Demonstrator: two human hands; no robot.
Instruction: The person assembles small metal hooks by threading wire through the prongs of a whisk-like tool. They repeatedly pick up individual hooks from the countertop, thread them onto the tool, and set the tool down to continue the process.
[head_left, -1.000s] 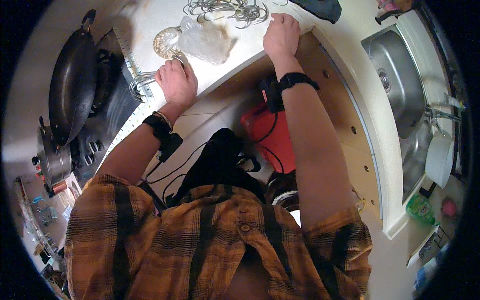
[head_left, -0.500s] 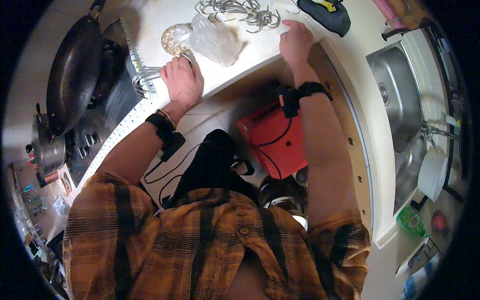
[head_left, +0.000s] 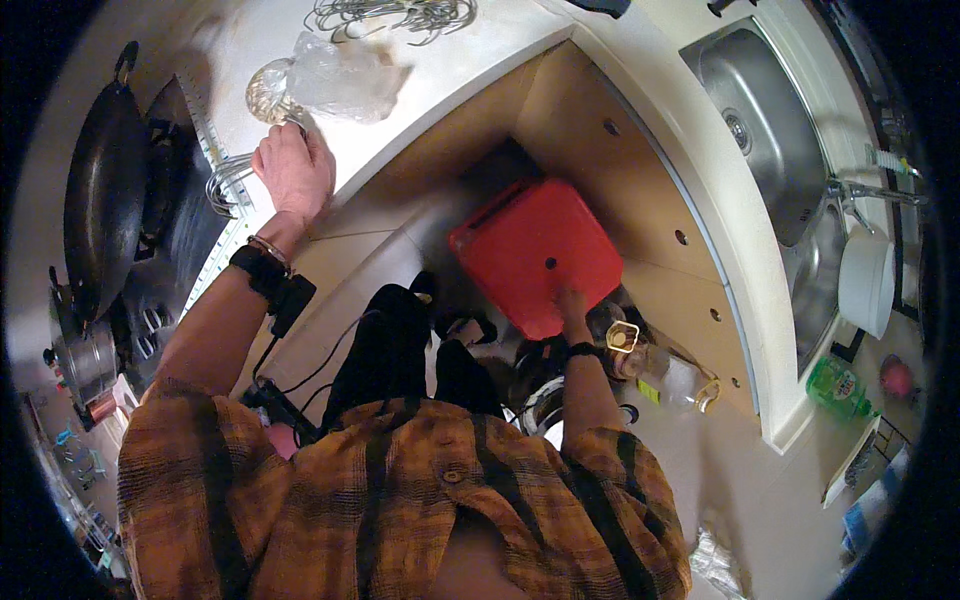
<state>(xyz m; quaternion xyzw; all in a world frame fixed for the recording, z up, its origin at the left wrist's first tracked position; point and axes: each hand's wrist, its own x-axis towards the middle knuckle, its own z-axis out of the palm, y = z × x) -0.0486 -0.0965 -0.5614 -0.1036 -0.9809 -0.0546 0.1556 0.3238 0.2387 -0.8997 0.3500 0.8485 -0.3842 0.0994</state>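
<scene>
White surface (head_left: 450,65): loose silvery wire hooks (head_left: 395,15) lie tangled by its far part; nearer its front edge sits a crumpled clear plastic bag (head_left: 345,82), between that pile and the left hand (head_left: 295,172).
Steel cooktop: beyond the surface's left edge, a large round black wok (head_left: 103,200) stands near a silvery metal pot (head_left: 90,365).
Floor: a clear plastic jug with yellow fittings (head_left: 665,375) crowds the right forearm, near the brown boards (head_left: 610,175).
Bag and pack: a round clear pack (head_left: 270,92) touches the bag; its pale brown contents cannot be told, nor the bag's.
Sink side: a steel basin (head_left: 750,130) is set into the surface's right arm; a white tub (head_left: 866,285) and a green bottle (head_left: 838,388) are near the tap.
Left grip: fingers curled closely round a bundle of silvery wire hooks (head_left: 228,185), at the surface's front edge near its left corner.
Right grip: the right hand (head_left: 570,303) touches a red square plastic stool (head_left: 530,240), below the surface's inner corner; finger spread cannot be told.
Hard to see: a dark item (head_left: 600,6) is cut off above; dark vessels (head_left: 540,375) are half hidden beside the right forearm.
</scene>
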